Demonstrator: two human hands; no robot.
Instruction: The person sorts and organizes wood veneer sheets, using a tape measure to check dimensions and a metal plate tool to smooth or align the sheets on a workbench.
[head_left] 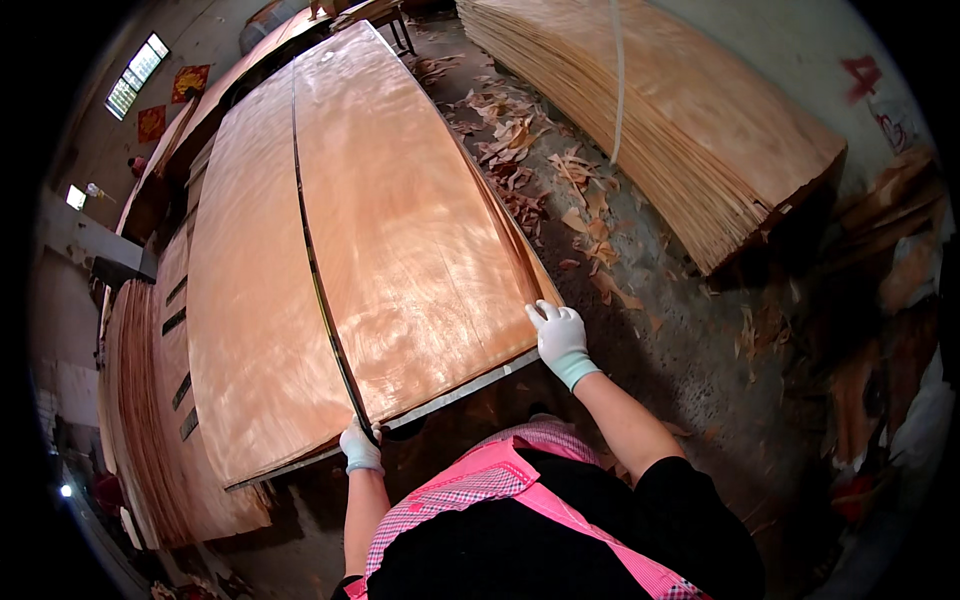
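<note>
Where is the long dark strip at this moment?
In the head view, the long dark strip runs lengthwise over the wood sheets, left of picture centre, its near end at the left hand.

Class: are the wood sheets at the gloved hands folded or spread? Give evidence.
Spread: the wood sheets lie broad and long, with no fold visible on top.

Glossy smooth wood sheet [420, 260], cloth apron [492, 470]
</note>
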